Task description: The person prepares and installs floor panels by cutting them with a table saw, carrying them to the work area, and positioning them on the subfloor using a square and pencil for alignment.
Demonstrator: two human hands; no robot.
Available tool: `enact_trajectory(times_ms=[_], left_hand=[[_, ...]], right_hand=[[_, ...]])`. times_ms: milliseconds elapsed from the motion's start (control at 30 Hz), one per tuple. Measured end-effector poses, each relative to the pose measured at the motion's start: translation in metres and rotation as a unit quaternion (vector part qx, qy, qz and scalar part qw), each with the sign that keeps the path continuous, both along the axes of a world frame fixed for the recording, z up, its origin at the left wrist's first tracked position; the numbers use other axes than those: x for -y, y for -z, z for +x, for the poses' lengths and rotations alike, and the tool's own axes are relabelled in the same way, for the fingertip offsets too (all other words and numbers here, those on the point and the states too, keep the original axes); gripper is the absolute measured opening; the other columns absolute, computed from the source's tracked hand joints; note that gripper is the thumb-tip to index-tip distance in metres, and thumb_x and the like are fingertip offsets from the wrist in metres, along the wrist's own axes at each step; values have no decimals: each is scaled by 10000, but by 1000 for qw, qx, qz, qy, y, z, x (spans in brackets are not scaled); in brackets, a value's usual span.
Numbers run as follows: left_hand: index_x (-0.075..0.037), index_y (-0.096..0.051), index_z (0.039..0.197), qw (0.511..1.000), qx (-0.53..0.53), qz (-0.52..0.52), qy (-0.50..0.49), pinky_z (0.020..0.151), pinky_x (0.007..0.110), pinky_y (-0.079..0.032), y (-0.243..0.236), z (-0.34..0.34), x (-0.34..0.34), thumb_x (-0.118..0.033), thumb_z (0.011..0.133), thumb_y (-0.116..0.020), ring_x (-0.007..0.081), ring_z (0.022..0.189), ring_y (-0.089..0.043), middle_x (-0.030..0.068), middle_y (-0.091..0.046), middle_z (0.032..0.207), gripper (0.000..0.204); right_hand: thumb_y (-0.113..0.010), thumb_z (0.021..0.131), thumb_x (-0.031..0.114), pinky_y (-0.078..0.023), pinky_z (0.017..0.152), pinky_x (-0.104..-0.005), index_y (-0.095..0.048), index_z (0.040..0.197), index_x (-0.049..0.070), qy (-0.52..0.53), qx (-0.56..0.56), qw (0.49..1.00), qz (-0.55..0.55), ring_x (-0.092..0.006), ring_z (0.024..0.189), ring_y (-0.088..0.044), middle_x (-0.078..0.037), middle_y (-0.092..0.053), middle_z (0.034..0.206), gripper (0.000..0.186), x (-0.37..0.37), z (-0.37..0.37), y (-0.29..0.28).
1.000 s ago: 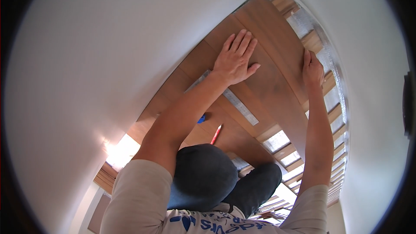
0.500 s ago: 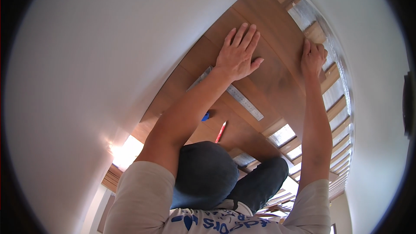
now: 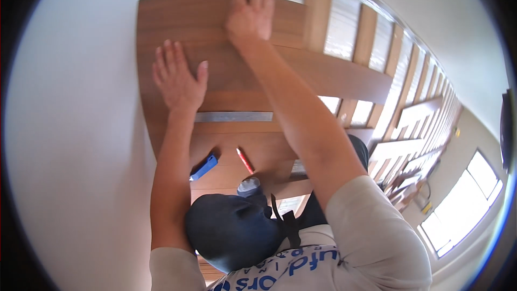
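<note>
A brown wooden floorboard (image 3: 215, 27) lies along the white wall at the far end of the laid boards. My left hand (image 3: 179, 78) rests flat on it, fingers spread. My right hand (image 3: 249, 15) presses on the board's far edge with the fingers curled over it. A metal ruler (image 3: 233, 116) lies across the boards just behind my left wrist. A blue tool (image 3: 204, 167) and a red pencil (image 3: 245, 160) lie on the boards near my knee (image 3: 231, 231).
A white wall (image 3: 75, 129) runs along the left. Bare wooden joists (image 3: 371, 37) with silvery insulation between them stretch to the right of the laid boards. Bright windows (image 3: 463, 205) show at the lower right.
The view has swung so the boards now run up the middle. Both hands stay on the board; my right hand has shifted to its far edge.
</note>
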State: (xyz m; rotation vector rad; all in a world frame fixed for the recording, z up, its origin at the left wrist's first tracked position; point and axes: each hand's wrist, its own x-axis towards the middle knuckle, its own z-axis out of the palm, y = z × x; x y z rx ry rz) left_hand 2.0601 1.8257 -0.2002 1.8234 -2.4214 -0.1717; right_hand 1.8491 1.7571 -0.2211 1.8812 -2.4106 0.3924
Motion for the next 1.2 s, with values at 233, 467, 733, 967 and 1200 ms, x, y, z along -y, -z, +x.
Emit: enact_trajectory(times_ms=[233,467,733,967,1200], left_hand=[[-51,-376,1623,999,10,-33,39,1258,580,-229,0,0,-1,-543,1060,-499,394,1578,-283,135,-335,1714,758],[-60,-377,1621,998,0,-52,41,1252,576,-236,2,0,0,-536,1055,-517,403,1558,-308,145,-363,1691,752],[-42,-415,1594,997,7,-58,41,1245,562,-253,2,1,0,-535,1051,-526,395,1551,-319,145,-392,1670,742],[-36,-422,1586,998,-2,-47,36,1242,593,-243,5,4,1,-558,1019,-543,390,1564,-297,141,-379,1678,780],[-34,-425,1583,999,-5,-38,29,1245,588,-238,3,3,0,-564,1013,-555,384,1568,-292,134,-373,1680,790]], right_hand=[[-570,1027,257,-249,1271,-532,-602,1347,22,39,107,992,-53,-386,1431,-409,-174,-544,1394,398,0,5,-3],[-588,1029,265,-245,1273,-533,-586,1367,9,32,105,994,-18,-379,1423,-424,-161,-541,1404,425,-1,5,-9],[-660,981,248,-309,1216,-556,-614,1290,23,16,82,992,-93,-383,1341,-479,-157,-557,1337,384,-2,1,-6],[-603,989,221,-270,1232,-530,-620,1308,-5,11,94,995,-40,-387,1349,-469,-179,-571,1342,392,0,-1,-5],[-587,1005,240,-291,1220,-538,-631,1288,1,6,72,994,-78,-388,1352,-472,-176,-573,1336,374,-2,0,-6]])
